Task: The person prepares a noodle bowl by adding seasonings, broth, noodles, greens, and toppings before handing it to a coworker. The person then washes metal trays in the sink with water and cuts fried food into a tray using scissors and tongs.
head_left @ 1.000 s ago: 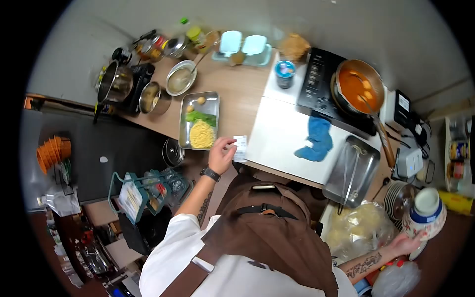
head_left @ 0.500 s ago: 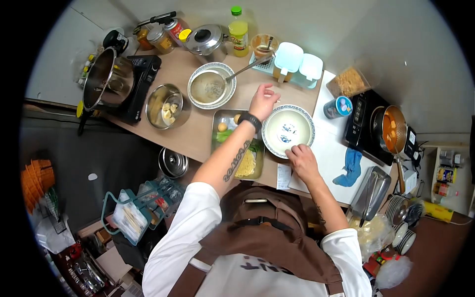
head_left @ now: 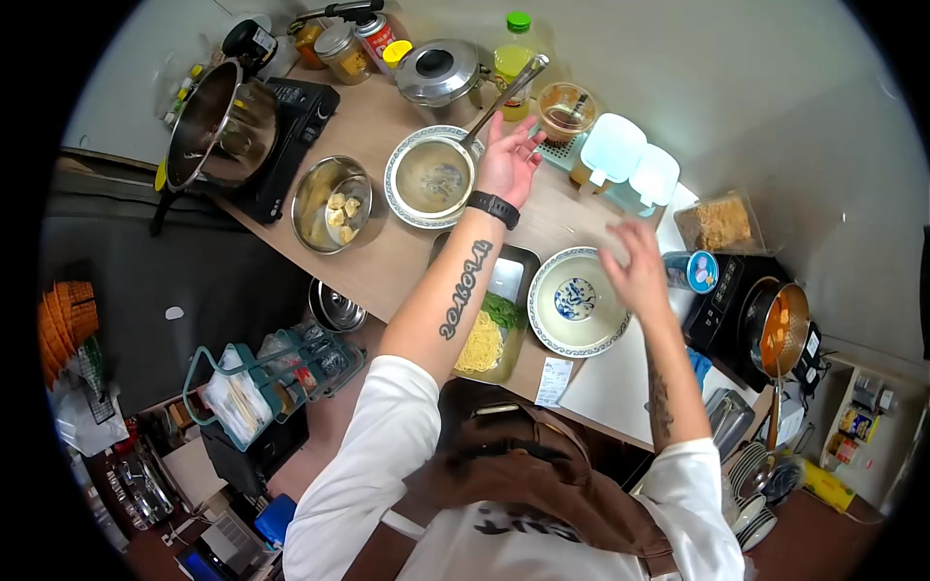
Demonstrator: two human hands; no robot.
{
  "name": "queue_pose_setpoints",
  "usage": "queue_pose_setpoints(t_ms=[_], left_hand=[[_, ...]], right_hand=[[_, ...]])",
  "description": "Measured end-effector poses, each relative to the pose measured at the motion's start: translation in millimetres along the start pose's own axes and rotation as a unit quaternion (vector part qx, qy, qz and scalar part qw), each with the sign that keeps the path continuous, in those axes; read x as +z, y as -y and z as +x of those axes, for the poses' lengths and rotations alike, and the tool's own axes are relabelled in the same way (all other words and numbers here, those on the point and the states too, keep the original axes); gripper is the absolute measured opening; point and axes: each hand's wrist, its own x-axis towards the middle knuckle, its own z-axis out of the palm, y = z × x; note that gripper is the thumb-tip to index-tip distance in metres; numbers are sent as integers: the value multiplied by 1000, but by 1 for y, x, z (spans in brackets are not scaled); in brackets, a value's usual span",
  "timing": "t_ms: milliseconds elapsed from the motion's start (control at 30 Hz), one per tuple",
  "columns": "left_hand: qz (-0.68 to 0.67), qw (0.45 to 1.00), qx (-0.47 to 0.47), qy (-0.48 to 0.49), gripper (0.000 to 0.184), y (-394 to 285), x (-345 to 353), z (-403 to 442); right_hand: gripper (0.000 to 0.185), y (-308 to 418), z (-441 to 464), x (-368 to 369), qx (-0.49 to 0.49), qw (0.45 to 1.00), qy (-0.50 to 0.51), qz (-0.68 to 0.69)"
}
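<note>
Near left grip (head_left: pixel 510 168) | 1 utensil (head_left: pixel 496 107) | long axis diagonal | handle (head_left: pixel 528 74) back-right

Tattooed digits beginning "20" on the left forearm (head_left: pixel 465 290); blurred lettering on the shirt (head_left: pixel 523 547).

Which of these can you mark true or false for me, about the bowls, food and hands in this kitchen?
1. The blue-patterned bowl is full of soup. False: the blue-patterned bowl is empty.
2. The noodles lie in a metal tray. True.
3. The bottle near the wall has a red cap. False: its cap is green.
4. The right hand is nearer the blue-patterned bowl than the left hand is. True.
</note>
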Motion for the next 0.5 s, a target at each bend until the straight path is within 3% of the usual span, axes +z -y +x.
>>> queue_pose_setpoints(t_ms=[133,167,200,367,467,500], left_hand=[[33,999,-3,-13,90,-6,-7,6],[34,999,-2,-17,90,-6,-7,4],[39,999,0,-14,90,-5,-11,5],[140,990,18,-7,87,6,-25,4],[400,909,120,4,90,30,-46,5],[525,830,189,0,97,32,-49,0]], right_hand=[[58,3,125,10,-82,985,-71,-134],[70,11,154,13,-94,981,-46,-164],[82,16,180,22,-91,967,-33,-234],[96,37,238,48,21,949,95,-300],[93,61,211,46,-11,953,62,-296],[92,71,200,38,-27,956,47,-290]])
